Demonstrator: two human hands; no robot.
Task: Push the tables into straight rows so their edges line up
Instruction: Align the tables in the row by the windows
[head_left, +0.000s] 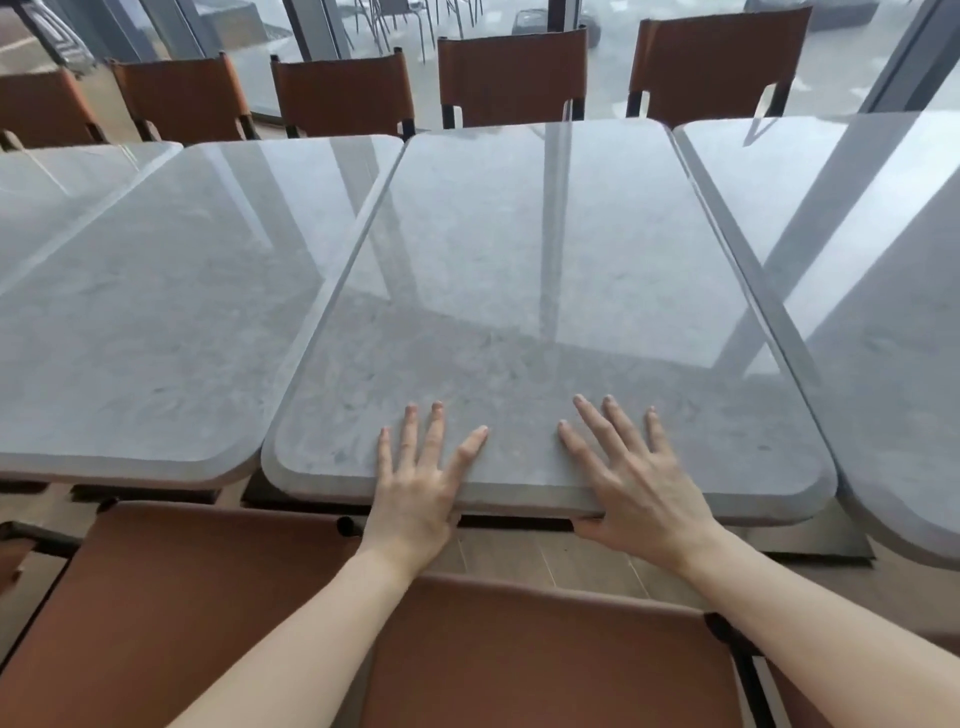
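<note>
- Near chairs, brown-backed, stand between the person and the tables; forearms reach over them.
- Left hand: fingers straight and spread flat on the middle table, palm over its near edge; it grips nothing.
- Right hand: fingers straight and spread on the top, thumb tucked under the near edge, so the slab lies between thumb and palm.
- Middle table: grey stone top with rounded corners. Its near edge sits nearer the person than that of the left table, and its far edge lies farther away than the left table's; the two edges are not in line.
- Right table: only partly in view; its near edge seems to project nearer than the middle one, though lens distortion makes this uncertain.
- Gaps: narrow seams separate the tops; whether the sides touch cannot be told.
- Far chairs stand just beyond the far edges, before a window.
- Step in hand, as judged: shifting the middle table to match its neighbours.
- Technique: keep both hands evenly apart about the centre and push equally, so the top slides without rotating; sight along the near edges; move gently, since the far chairs leave little room.
</note>
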